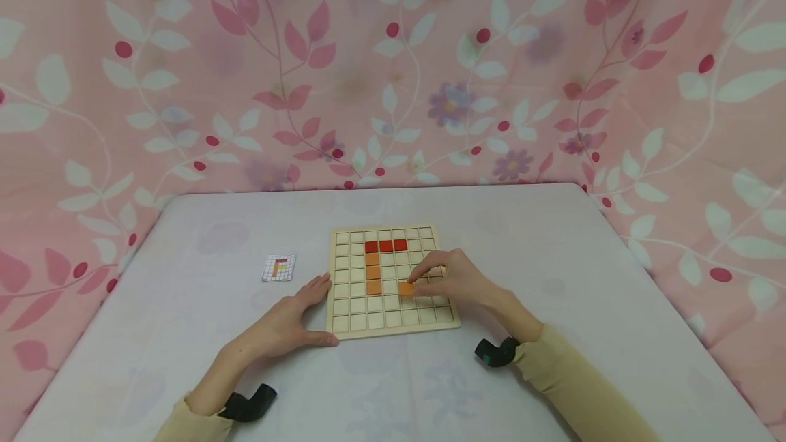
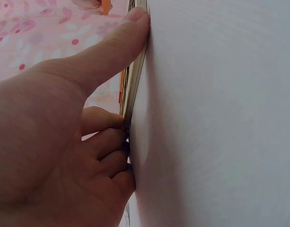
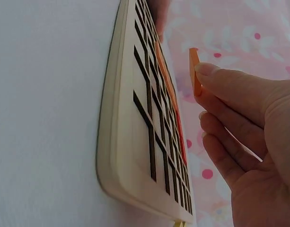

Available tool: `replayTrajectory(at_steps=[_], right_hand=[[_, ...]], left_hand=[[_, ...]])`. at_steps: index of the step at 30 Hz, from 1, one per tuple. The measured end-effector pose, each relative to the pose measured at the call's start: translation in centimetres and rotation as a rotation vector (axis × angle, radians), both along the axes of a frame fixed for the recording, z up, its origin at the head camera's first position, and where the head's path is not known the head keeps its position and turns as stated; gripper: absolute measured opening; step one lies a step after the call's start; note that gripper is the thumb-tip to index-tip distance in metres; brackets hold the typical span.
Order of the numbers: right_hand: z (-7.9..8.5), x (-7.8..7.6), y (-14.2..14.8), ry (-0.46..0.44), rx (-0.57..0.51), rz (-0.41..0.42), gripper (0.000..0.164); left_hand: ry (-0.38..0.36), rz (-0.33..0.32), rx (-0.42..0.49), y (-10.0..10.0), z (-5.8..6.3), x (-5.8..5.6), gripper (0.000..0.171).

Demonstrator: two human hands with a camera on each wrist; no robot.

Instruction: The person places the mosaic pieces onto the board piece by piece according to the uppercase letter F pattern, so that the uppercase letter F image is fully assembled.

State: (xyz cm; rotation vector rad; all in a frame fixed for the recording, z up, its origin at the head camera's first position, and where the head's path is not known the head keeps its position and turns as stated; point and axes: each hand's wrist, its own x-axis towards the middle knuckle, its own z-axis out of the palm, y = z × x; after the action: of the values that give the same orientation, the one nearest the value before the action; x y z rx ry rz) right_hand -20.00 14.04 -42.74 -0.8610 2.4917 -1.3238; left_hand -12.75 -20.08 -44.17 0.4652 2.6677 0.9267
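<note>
Right hand (image 1: 459,278): thumb and fingertips clamped on one orange tile (image 3: 192,68); the other fingers are off it. Tile is in the air over the board (image 3: 115,142), gap visible in the right wrist view, right of the orange column. Can't tell which cell it's really above

Left hand (image 1: 285,322): thumb apart from the fingers, thumb at the board's near left corner, fingers along its left edge. Good brace, I'd leave it there

For a clean seat: grip by the edges, square the tile to the dark grid lines, come down level, release only once it's flat. Tilted tile could catch a divider or bump its neighbours. Thumb must clear the cell wall

Board contents: gridded wooden board, shallow square cells. Three red tiles (image 1: 385,246) in a row, three orange tiles (image 1: 372,273) in a column under the leftmost red. Other visible cells show pale wood

Card (image 1: 279,268) with a small coloured grid lies on the table (image 1: 522,244), left of the board
</note>
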Motion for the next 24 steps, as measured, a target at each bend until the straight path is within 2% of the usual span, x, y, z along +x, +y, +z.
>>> replayTrajectory(at_steps=[3, 13, 24], right_hand=[[0.0, 0.0, -1.0, 0.008, -0.008, 0.02, 0.015], [0.5, 0.1, -3.4, 0.027, 0.002, 0.009, 0.015], [-0.8, 0.5, -4.6, 0.121, 0.025, 0.046, 0.016]], left_hand=[[0.001, -0.005, -0.002, 0.0, 0.1, 0.0, 0.11], [0.005, -0.008, -0.007, 0.0, 0.1, -0.1, 0.111], [0.01, -0.004, -0.014, 0.0, 0.0, 0.0, 0.111]])
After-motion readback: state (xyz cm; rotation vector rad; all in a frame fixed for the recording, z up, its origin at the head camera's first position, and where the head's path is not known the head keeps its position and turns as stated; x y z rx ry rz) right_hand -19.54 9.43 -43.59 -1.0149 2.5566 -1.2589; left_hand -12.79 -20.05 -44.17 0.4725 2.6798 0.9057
